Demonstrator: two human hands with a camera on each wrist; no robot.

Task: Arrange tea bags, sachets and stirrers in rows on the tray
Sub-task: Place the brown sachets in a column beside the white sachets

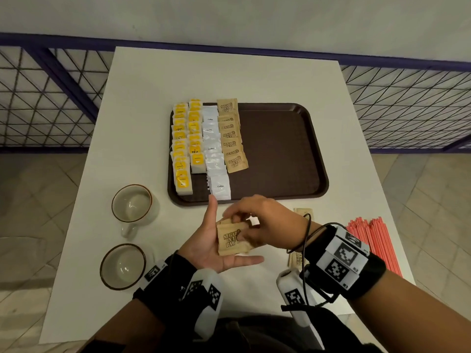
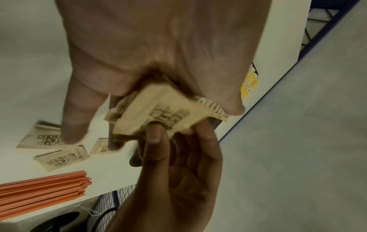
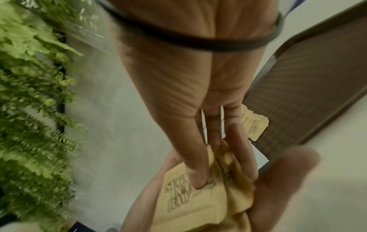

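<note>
A small stack of brown sugar sachets [image 1: 230, 240] lies on the upturned palm of my left hand [image 1: 206, 247], whose thumb and fingers are stretched out. My right hand [image 1: 257, 222] pinches the stack's top sachet from the right. The left wrist view shows the stack [image 2: 157, 109] under the right fingertips [image 2: 155, 133]. In the right wrist view the thumb presses on the printed sachet [image 3: 188, 204]. The brown tray [image 1: 280, 154] holds rows of yellow tea bags [image 1: 183, 146], white coffee sachets [image 1: 212, 149] and brown sugar sachets [image 1: 232, 138]. Orange stirrers [image 1: 374, 240] lie on the table at the right.
Two empty cups [image 1: 132, 203] [image 1: 123, 266] stand left of my hands. Loose sugar sachets [image 2: 45, 136] lie on the white table [image 1: 142, 98] near the stirrers [image 2: 39, 188]. The tray's right half [image 3: 307, 78] is bare. Green plants [image 3: 29, 94] and a mesh railing [image 1: 51, 98] border the table.
</note>
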